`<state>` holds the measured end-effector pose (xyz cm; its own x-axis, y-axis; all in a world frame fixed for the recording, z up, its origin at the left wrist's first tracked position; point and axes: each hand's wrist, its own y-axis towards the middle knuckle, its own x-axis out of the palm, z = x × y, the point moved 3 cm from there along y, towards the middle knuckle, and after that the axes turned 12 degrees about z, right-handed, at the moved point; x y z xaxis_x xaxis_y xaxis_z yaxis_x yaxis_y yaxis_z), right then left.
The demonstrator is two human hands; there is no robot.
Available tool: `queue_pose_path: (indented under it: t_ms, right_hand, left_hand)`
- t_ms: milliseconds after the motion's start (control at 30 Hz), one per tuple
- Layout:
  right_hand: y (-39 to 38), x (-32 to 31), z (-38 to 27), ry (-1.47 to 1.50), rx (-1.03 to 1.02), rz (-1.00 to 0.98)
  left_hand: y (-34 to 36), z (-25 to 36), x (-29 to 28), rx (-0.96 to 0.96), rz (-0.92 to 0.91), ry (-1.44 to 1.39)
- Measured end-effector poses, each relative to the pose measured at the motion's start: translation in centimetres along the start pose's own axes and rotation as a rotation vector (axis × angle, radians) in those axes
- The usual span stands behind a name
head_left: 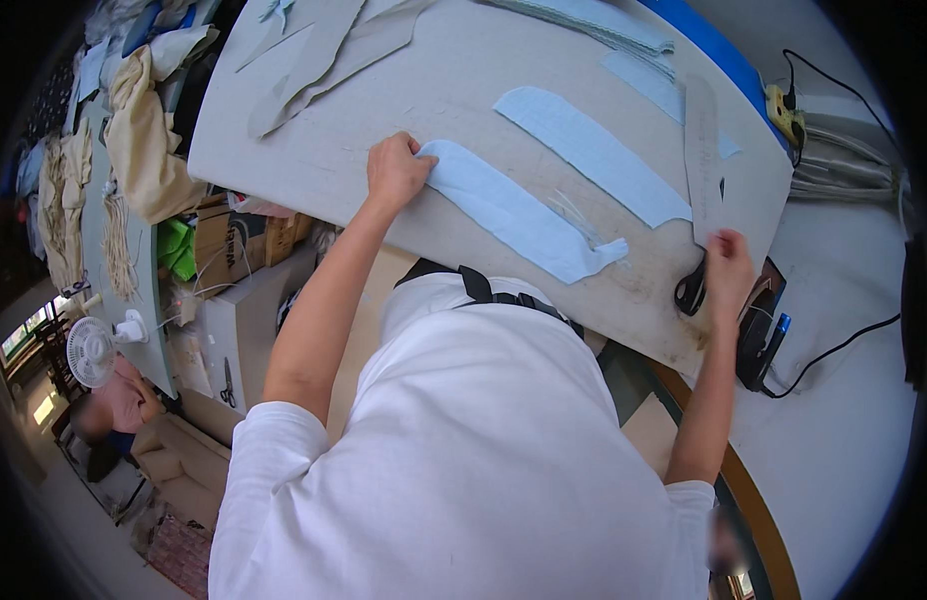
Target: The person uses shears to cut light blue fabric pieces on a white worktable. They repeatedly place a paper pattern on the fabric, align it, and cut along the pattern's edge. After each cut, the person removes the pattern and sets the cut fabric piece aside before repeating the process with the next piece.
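A long light-blue fabric piece lies on the pale worktable, wrinkled at its right end, where loose threads lie. My left hand pinches its far left end between thumb and fingers. At the table's right side my right hand is closed beside the lower end of a long greyish ruler-like strip; whether it grips the strip is hidden. Black scissors handles show just left of that hand. Another light-blue fabric piece lies flat beyond the first.
A stack of light-blue cut fabric lies at the far edge and grey fabric pieces at the far left. Near the right edge stands a black iron-like device with a cable. A white fan and a seated person are at left.
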<state>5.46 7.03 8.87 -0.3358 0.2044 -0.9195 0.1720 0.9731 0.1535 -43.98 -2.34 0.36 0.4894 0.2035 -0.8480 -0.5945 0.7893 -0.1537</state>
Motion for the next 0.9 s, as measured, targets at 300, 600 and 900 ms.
queue_pose_path:
  t_ms: [300, 600, 900]
  right_hand:
    - [-8.5, 11.4, -21.3, 0.546, -0.463, -0.413]
    - [-6.4, 12.7, -17.0, 0.563, -0.228, -1.375]
    - [0.9, 6.1, -11.7, 0.667, 0.123, -1.206]
  left_hand:
    - [-3.2, 3.0, -3.7, 0.054, -0.065, -0.416]
    - [-1.9, 5.2, -7.6, 0.012, -0.209, -0.674]
    - [8.5, 7.5, -5.3, -0.043, -0.261, -0.817]
